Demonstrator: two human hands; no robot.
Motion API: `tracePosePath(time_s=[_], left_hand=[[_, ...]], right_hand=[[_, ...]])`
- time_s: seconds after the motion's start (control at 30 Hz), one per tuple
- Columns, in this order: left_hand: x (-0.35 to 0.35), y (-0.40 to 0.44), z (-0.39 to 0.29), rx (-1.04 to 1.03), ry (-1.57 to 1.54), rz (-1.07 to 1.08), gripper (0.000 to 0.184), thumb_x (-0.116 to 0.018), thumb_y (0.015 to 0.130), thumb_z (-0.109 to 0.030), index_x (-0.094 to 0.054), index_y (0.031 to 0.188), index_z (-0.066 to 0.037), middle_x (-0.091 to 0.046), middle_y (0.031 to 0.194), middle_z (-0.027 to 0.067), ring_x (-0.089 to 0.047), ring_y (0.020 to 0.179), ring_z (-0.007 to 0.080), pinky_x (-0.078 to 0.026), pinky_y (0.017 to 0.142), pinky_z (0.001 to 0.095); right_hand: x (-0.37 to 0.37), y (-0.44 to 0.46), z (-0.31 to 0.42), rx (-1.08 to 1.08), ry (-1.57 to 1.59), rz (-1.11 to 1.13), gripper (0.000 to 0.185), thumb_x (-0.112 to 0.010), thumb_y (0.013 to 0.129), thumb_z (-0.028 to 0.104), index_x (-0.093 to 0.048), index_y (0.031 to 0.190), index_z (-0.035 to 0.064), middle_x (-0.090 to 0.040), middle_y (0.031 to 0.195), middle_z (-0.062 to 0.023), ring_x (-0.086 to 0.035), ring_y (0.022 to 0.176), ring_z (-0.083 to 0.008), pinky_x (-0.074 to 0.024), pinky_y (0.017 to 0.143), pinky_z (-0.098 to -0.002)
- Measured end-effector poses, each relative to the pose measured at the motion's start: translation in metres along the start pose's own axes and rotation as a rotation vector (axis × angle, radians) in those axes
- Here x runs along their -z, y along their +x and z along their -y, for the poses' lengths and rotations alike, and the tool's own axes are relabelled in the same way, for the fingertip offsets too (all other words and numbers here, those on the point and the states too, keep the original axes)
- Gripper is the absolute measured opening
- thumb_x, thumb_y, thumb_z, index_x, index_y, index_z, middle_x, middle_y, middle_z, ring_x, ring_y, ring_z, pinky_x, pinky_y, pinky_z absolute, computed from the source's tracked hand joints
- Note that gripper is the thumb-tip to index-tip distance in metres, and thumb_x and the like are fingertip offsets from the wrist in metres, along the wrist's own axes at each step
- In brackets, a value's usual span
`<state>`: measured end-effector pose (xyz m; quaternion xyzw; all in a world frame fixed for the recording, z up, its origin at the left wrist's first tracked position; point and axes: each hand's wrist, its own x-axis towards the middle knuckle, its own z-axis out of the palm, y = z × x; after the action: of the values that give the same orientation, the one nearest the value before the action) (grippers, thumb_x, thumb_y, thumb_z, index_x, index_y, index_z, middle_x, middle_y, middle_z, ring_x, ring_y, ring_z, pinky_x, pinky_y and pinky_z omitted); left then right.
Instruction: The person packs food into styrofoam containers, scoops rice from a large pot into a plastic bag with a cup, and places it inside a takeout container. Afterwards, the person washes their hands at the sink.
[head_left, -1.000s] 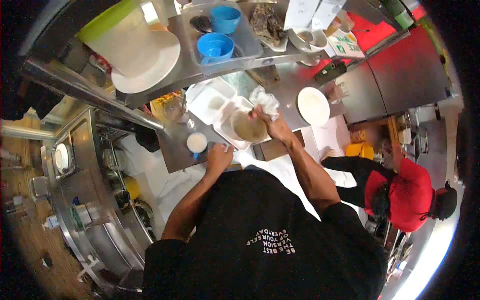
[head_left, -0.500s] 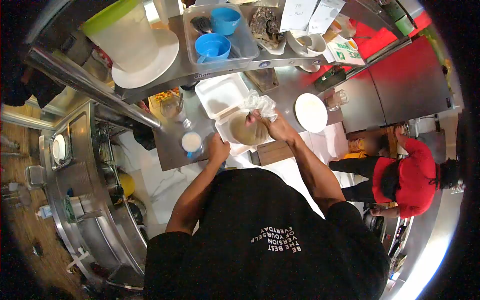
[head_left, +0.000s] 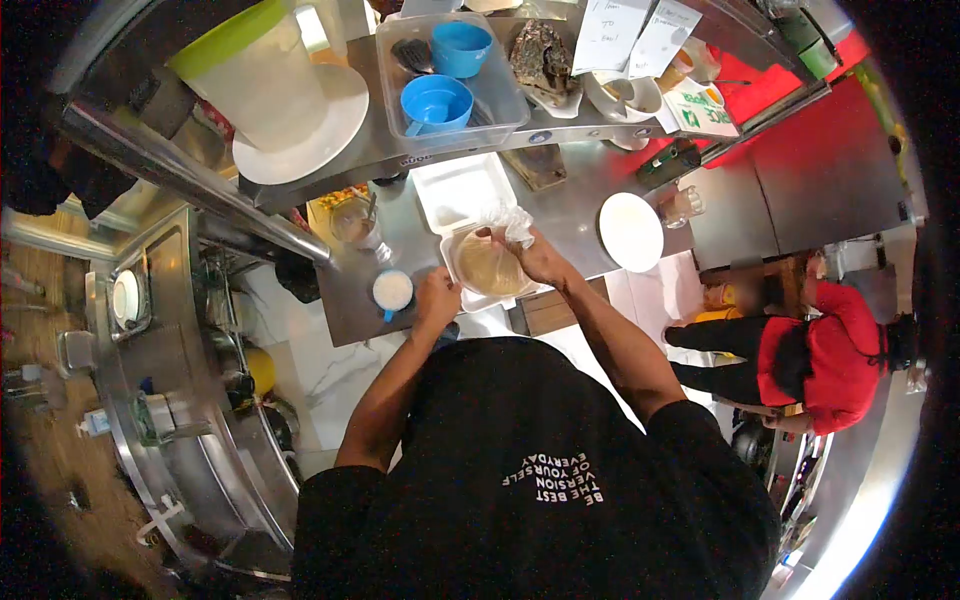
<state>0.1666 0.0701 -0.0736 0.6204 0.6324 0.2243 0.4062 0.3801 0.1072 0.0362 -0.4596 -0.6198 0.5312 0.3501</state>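
A white foam takeout box (head_left: 462, 195) lies on the steel counter with its lid folded back. In its near half sits a clear plastic bag (head_left: 489, 262) with something pale brown in it. My right hand (head_left: 541, 260) is closed on the bag's gathered, crumpled top, over the box's right side. At the left edge of the box, my left hand (head_left: 437, 298) has its fingers curled against the rim. Just left of that hand stands a blue-handled cup (head_left: 392, 291) with white contents.
A white plate (head_left: 631, 232) and a glass (head_left: 683, 206) stand to the right. A wooden board (head_left: 562, 308) lies at the near edge. Above, the shelf holds a plastic tub (head_left: 492, 110) with blue cups. A co-worker in red (head_left: 840, 350) stands at right.
The view has shifted slightly. My right hand still grips the bag's top, and more of the bag's brown contents shows in the box. The left hand stays at the box's edge.
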Motion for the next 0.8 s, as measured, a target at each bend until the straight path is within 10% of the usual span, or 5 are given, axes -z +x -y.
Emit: tracePosePath(time_s=[0.17, 0.37, 0.47, 0.7, 0.8], left_hand=[[0.036, -0.014, -0.057, -0.402, 0.076, -0.098, 0.062, -0.075, 0.076, -0.021, -0.046, 0.128, -0.002, -0.032, 0.148, 0.0251, -0.036, 0.133, 0.0442, -0.035, 0.105, 0.0501], [0.008, 0.024, -0.087, -0.487, 0.121, 0.289, 0.088, -0.075, 0.074, -0.038, -0.033, 0.147, -0.014, -0.027, 0.152, 0.0194, -0.013, 0.145, 0.0382, -0.009, 0.118, 0.0531], [-0.031, 0.049, -0.076, -0.647, 0.318, 0.035, 0.078, -0.071, 0.077, -0.039, -0.040, 0.144, -0.015, -0.028, 0.154, 0.0141, -0.014, 0.146, 0.0343, -0.005, 0.117, 0.0584], [-0.050, 0.068, -0.052, -0.505, 0.066, 0.193, 0.055, -0.058, 0.083, -0.018, -0.049, 0.136, -0.005, -0.049, 0.137, 0.0202, -0.039, 0.134, 0.0366, -0.021, 0.114, 0.0564], [-0.046, 0.079, -0.036, -0.935, 0.359, 0.106, 0.033, -0.055, 0.082, -0.013, -0.059, 0.112, 0.001, -0.059, 0.118, 0.0255, -0.055, 0.114, 0.0386, -0.038, 0.102, 0.0535]], right_hand=[[0.004, -0.006, -0.009, 0.220, -0.286, -0.094, 0.040, -0.059, 0.090, 0.012, -0.052, 0.129, 0.0038, -0.059, 0.120, -0.0131, -0.054, 0.115, -0.0236, -0.0424, 0.099, -0.0359], [-0.005, -0.006, 0.009, 0.134, -0.370, -0.115, 0.060, -0.063, 0.079, 0.007, -0.045, 0.136, 0.0059, -0.046, 0.138, -0.0165, -0.041, 0.132, -0.0315, -0.0310, 0.110, -0.0411], [-0.007, -0.011, 0.012, 0.236, -0.402, -0.142, 0.062, -0.061, 0.076, 0.005, -0.045, 0.135, 0.0062, -0.037, 0.147, -0.0165, -0.029, 0.139, -0.0366, -0.0233, 0.114, -0.0477], [0.010, -0.048, 0.003, 0.095, -0.422, -0.299, 0.071, -0.068, 0.075, 0.017, -0.040, 0.140, 0.0076, -0.030, 0.152, -0.0190, -0.024, 0.141, -0.0396, -0.0207, 0.116, -0.0484], [0.019, -0.073, -0.007, -0.001, -0.414, -0.373, 0.084, -0.076, 0.071, 0.027, -0.037, 0.142, 0.0064, -0.027, 0.152, -0.0225, -0.022, 0.142, -0.0409, -0.0196, 0.116, -0.0488]])
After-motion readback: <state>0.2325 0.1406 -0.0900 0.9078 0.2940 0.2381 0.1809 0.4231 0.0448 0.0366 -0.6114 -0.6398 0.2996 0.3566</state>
